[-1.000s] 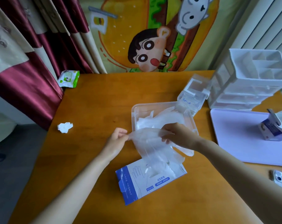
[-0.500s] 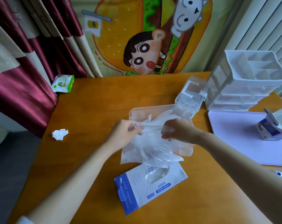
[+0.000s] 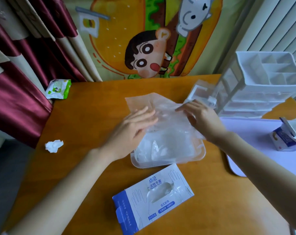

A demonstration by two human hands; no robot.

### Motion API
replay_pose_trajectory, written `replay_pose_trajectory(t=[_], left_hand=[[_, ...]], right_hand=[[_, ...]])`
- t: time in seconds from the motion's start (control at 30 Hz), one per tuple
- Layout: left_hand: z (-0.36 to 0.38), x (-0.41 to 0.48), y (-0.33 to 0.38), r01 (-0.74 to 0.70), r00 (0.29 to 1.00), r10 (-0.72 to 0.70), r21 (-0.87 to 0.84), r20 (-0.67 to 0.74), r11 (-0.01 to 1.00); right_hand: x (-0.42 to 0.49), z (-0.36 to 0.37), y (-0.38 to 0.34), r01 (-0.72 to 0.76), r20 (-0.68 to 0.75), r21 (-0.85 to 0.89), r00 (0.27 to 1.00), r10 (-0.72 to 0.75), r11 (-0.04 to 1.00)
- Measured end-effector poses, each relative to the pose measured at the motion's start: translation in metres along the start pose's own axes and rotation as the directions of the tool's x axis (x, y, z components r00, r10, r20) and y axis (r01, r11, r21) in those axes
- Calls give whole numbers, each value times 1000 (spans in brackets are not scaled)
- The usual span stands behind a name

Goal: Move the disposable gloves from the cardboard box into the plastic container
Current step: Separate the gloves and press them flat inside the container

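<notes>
A person's left hand (image 3: pixel 135 128) is lying flat, fingers straight, on a bundle of thin translucent disposable gloves (image 3: pixel 169 116), pressing it down over a clear rectangular plastic container (image 3: pixel 160 164) that is sitting near the middle of the wooden table (image 3: pixel 93 107). The right hand (image 3: pixel 201 121) is touching the same bundle from the container's right side; I cannot tell whether its thumb is pinching the film or only resting on it. The bundle is lying partly inside the container, its long axis running from the near rim toward the table's far edge. Its far end is overhanging the far rim, just beyond both sets of fingertips. The left hand is sitting nearer that loose far-left corner, so tucking it inward is probably falling to that hand. The flat white-and-blue cardboard box (image 3: pixel 152 199) is lying toward the near edge, just beside the container.
</notes>
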State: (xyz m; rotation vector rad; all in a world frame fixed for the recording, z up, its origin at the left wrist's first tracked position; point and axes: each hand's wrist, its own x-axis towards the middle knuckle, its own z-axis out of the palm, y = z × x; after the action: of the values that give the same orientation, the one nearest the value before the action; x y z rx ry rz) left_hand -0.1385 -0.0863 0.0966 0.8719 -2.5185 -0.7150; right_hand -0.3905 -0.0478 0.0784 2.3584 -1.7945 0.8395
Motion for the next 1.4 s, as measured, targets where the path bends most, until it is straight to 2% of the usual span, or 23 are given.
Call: replay_pose_trajectory(t=[0.07,0.1,0.17,0.27,0.33,0.47,0.5,0.53,0.57,0.6,0.67,0.73,0.8,0.83,0.9,0.97,1.0,1.07,1.13,1.3,1.4], left_hand=[[17,-9,-13,-6,974,-57,275,219,961],[25,-11,-18,-28,946,-105,399,308,917],[36,-9,-21,-67,890,-195,540,413,839],[53,4,-24,-181,815,-256,648,520,740],[67,16,-30,-254,741,-324,692,588,675],[93,32,-42,-292,572,-516,746,638,599],[96,36,-43,-294,561,-529,750,637,592],[97,38,-42,-277,579,-520,752,628,598],[97,41,-41,-238,635,-484,749,602,619],[96,43,-40,-179,710,-436,740,554,648],[96,44,-40,-18,829,-372,685,418,729],[101,44,-42,65,860,-365,635,355,770],[111,42,-46,24,829,-380,652,411,758],[119,41,-50,-11,795,-403,674,454,739],[130,41,-57,-37,704,-485,709,519,705],[137,42,-62,-10,624,-561,724,544,690],[140,43,-64,0,595,-584,726,552,688],[143,44,-64,5,560,-611,735,560,678],[143,44,-63,-4,534,-629,746,565,666],[138,44,-58,-83,553,-595,749,584,657],[137,44,-57,-109,558,-589,755,585,647]], right_hand=[[-15,20,10,-15,213,8,977,13,1000],[-21,29,12,-38,327,-10,944,39,999],[-29,48,18,-55,500,-74,862,85,996],[-31,68,20,-5,640,-167,760,112,986],[-28,78,17,28,717,-168,689,103,985],[-27,90,11,-52,837,-112,534,122,992],[-27,91,12,-135,867,-88,478,143,987],[-25,91,12,-241,887,-58,434,161,969],[-22,88,13,-348,894,-27,410,178,937],[-17,84,12,-443,882,15,429,197,896],[-8,77,10,-583,774,137,568,281,800],[-3,75,9,-577,593,213,718,365,788],[-3,81,7,-516,533,144,759,373,844],[-5,87,5,-480,581,91,737,345,873],[-11,103,3,-359,734,-48,620,277,932],[-20,122,5,-155,832,-237,477,283,959],[-23,129,7,-51,839,-315,452,303,948],[-27,138,12,57,813,-396,486,321,917],[-26,142,17,59,788,-413,524,324,909],[-25,141,23,47,788,-439,501,359,897],[-28,141,23,-25,794,-405,487,365,914]])
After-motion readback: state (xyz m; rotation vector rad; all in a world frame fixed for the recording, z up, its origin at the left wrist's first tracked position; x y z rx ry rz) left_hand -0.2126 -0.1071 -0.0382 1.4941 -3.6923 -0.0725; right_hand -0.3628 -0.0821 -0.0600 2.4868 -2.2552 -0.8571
